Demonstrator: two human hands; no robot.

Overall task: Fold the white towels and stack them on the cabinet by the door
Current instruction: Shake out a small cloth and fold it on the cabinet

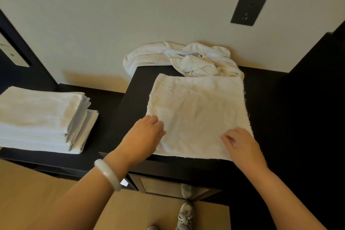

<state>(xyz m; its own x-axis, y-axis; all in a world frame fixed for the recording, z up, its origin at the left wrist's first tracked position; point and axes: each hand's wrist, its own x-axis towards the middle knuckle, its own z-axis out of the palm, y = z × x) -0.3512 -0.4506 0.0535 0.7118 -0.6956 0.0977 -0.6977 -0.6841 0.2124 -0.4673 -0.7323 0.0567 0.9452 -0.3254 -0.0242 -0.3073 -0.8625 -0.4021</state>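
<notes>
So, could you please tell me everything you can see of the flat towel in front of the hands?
The flat towel is white, terry-looking cloth, roughly square, spread on the dark cabinet top with light creases and frayed threads along its right and near edges. Its far edge meets the crumpled towels by the wall. The left hand rests at its near-left edge, and the right hand on its near-right corner.

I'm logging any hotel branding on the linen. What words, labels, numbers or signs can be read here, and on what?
None can be read.
Flat towel, folded stack, crumpled pile: no tag or print shows.
Wall socket: slots only, no lettering.
Panel at the left edge: a green dot, any lettering too blurred to read.
</notes>
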